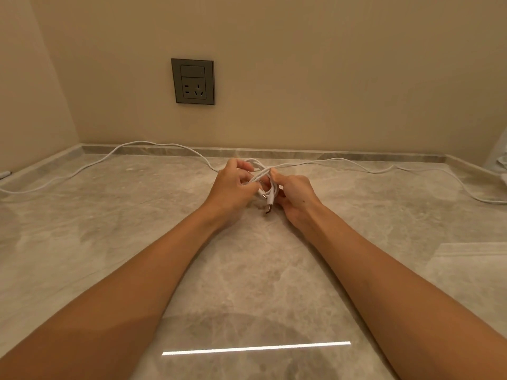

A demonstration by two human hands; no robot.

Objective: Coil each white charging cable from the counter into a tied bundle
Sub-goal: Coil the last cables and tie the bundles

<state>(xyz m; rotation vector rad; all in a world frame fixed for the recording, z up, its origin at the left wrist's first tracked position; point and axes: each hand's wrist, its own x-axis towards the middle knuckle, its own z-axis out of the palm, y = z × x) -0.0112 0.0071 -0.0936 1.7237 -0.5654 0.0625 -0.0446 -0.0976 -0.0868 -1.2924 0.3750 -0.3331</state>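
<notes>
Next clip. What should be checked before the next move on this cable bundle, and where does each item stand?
1. Grip on coiled cable: left hand and right hand both pinch it. Ok.
2. USB plug clear of loops: hangs below the coil. Ok.
3. Tie finished: fingers hide the wrap. Cannot tell.
4. Separate from the coil: left strand and right strand both vanish behind the hands. Cannot tell.
5. All cable gathered: those strands lie loose on the counter. Not ok.
</notes>
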